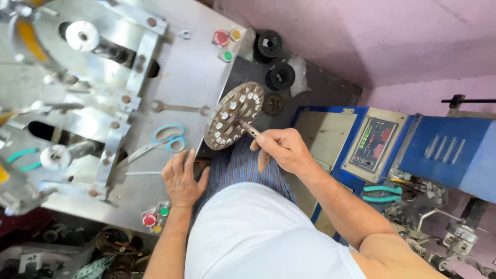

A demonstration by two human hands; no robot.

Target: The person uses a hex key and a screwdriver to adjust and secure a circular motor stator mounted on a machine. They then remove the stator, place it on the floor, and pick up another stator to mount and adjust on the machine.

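Observation:
My right hand (281, 150) grips the short metal shaft of a round slotted metal disc (233, 115), a motor core with white inserts in its slots, held up over my lap. My left hand (182, 178) rests flat with fingers spread on the edge of the grey metal machine table (191, 72), empty. Blue-handled scissors (168, 139) lie just beyond its fingertips.
Winding spindles (82, 36) and brackets stand on the machine at left. Red, yellow and green buttons (226, 44) sit at its corners. A blue control box with a display panel (372, 144) is at right, with teal pliers (381, 194) below. Black spools (279, 76) lie on the floor.

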